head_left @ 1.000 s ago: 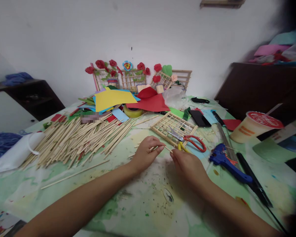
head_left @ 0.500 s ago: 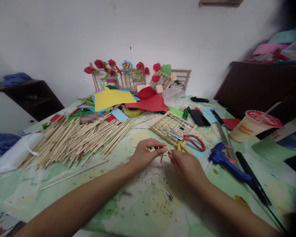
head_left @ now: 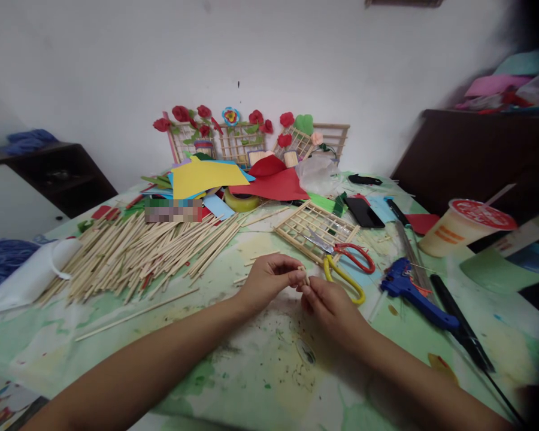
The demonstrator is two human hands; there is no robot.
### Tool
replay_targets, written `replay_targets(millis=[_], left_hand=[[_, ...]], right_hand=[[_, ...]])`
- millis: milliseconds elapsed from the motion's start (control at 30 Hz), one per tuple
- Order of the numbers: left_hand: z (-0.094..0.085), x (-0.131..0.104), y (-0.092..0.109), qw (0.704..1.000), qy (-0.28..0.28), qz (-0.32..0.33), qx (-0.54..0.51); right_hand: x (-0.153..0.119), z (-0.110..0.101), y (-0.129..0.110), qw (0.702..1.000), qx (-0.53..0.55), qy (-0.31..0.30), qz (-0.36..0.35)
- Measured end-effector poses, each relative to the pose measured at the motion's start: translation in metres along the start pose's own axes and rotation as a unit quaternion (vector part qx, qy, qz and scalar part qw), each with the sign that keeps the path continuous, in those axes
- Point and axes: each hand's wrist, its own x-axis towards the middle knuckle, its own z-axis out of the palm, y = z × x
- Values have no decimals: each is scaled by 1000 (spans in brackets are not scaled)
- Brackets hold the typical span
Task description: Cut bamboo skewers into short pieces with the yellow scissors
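Note:
My left hand (head_left: 272,276) and my right hand (head_left: 335,304) meet over the middle of the table, fingertips pinched close together. Between them are short pieces of wooden stick (head_left: 304,273), mostly covered by the fingers; how the pieces join I cannot make out. Scissors (head_left: 330,246) with one red and one yellow handle lie just beyond my right hand, their blades across a stick lattice (head_left: 317,222). Left of my hands spreads a big heap of thin wooden sticks (head_left: 148,254), with a single stick (head_left: 137,314) lying apart in front of it.
On the right are a blue glue gun (head_left: 415,293), a black-handled tool (head_left: 460,326), a phone (head_left: 363,212) and a lidded cup (head_left: 465,230). Coloured paper (head_left: 211,179) and a tape roll (head_left: 242,202) lie behind. Lattices with red paper flowers (head_left: 179,114) stand against the wall.
My right hand has shifted slightly left and down, uncovering the yellow scissor handle. The stick pieces between the hands have turned, and less of them shows now.

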Motion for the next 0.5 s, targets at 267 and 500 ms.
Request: replay_targets(millis=[267, 500], left_hand=[[0, 0, -4, 999, -7, 10, 46], [1, -1, -2, 986, -50, 66, 146]], right_hand=[[0, 9, 1, 989, 147, -12, 22], [1, 18, 3, 979, 204, -12, 24]])
